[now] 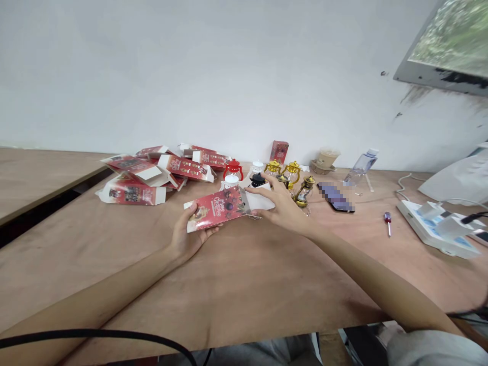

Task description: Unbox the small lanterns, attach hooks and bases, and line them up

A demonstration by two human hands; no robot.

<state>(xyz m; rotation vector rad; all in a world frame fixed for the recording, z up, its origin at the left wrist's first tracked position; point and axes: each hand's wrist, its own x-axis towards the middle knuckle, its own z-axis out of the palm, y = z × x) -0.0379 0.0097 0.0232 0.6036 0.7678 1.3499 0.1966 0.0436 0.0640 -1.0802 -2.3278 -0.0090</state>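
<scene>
My left hand (186,238) grips the closed end of a red printed Christmas carton (219,209) from below, thumb on its front face. The carton lies nearly level above the table, its open end to the right. At that end my right hand (284,209) has its fingers around the white flap (260,199). What the carton holds, if anything, is hidden. Just behind it stand small lanterns: a red one (233,168), white ones (231,182), a black one (258,179) and gold ones (293,172). A bronze lantern (304,191) leans beside my right hand.
Several red cartons with open flaps (133,192) lie piled at back left. One carton (279,151) stands against the wall. Rightward are a cup (326,158), a phone (336,197), a tilted bottle (360,168), a screwdriver (388,222) and a power strip (434,229) with cords.
</scene>
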